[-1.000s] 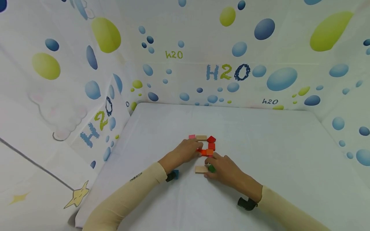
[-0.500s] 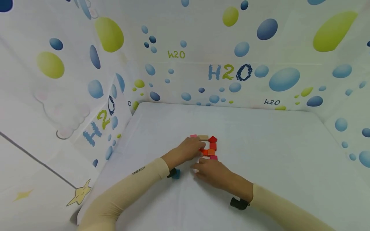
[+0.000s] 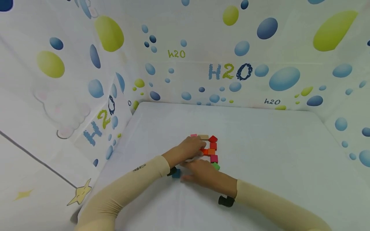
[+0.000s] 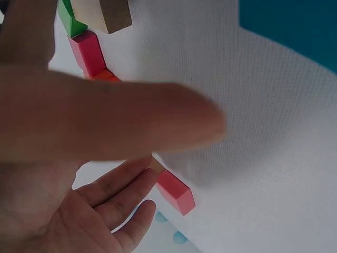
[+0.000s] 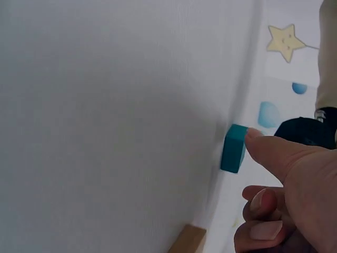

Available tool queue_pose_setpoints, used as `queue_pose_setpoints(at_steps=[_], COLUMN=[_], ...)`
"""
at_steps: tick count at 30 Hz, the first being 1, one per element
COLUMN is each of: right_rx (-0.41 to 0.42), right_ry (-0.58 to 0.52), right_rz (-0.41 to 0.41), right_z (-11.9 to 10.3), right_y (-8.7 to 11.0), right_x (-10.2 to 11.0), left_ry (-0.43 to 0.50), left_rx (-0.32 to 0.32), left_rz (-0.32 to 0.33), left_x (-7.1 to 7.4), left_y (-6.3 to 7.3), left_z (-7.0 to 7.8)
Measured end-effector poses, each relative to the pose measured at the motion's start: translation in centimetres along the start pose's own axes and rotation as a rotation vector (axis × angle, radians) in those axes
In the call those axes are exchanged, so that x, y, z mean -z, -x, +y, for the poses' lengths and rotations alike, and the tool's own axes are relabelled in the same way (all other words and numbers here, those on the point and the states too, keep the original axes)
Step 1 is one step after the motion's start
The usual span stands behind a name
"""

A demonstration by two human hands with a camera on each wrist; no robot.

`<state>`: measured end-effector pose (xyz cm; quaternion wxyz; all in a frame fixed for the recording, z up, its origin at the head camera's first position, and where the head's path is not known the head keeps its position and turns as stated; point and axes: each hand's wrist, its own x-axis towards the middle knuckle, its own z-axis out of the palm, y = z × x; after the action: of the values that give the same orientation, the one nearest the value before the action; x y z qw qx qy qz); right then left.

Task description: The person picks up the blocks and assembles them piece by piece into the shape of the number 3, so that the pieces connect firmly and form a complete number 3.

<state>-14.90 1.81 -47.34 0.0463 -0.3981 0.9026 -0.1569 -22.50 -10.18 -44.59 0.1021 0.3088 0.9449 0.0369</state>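
Note:
My left hand [image 3: 189,149] lies over the left part of a block figure, its thumb and fingers extended in the left wrist view; whether a fingertip touches a block is hidden. My right hand [image 3: 202,173] reaches left towards a blue block [image 3: 176,173]. In the right wrist view its thumb tip appears beside that block [image 5: 233,148], with the fingers loosely bent and nothing held. The figure has a pink block [image 3: 194,135], a wooden block [image 3: 203,137], a red pointed block [image 3: 213,139], a red block [image 3: 213,146], an orange block [image 3: 211,151], a crimson block [image 3: 214,158] and a green block [image 3: 215,166].
A lower wooden block [image 4: 102,13] lies beside the green one in the left wrist view; my right hand hides it in the head view. White cloth [image 3: 274,154] covers the table. Printed curtains [image 3: 188,38] stand behind and at both sides.
My right hand has moved left from the green and lower wooden blocks towards the blue block, uncovering the crimson and green blocks. My left hand has stayed nearly still over the figure.

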Motion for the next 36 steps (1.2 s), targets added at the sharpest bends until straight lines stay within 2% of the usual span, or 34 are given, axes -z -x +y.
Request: queue_pose_setpoints(at_steps=[10, 19, 28, 36], right_rx=[-0.018, -0.016, -0.047, -0.016], right_ry=[0.010, 0.024, 0.032, -0.012], right_rz=[0.003, 0.025, 0.012, 0.050], right_z=[-1.1, -1.4, -0.1, 1.6], right_y=[-1.1, -1.0, -0.1, 0.6], right_x=[-0.9, -0.6, 0.4, 0.9], left_ry=[-0.010, 0.004, 0.034, 0.049], left_rx=[0.010, 0.016, 0.014, 0.011], left_rz=[-0.005, -0.012, -0.003, -0.005], left_x=[-0.2, -0.4, -0.7, 0.1], left_y=[-0.2, -0.5, -0.5, -0.2], left_z=[0.0, -0.2, -0.4, -0.1])
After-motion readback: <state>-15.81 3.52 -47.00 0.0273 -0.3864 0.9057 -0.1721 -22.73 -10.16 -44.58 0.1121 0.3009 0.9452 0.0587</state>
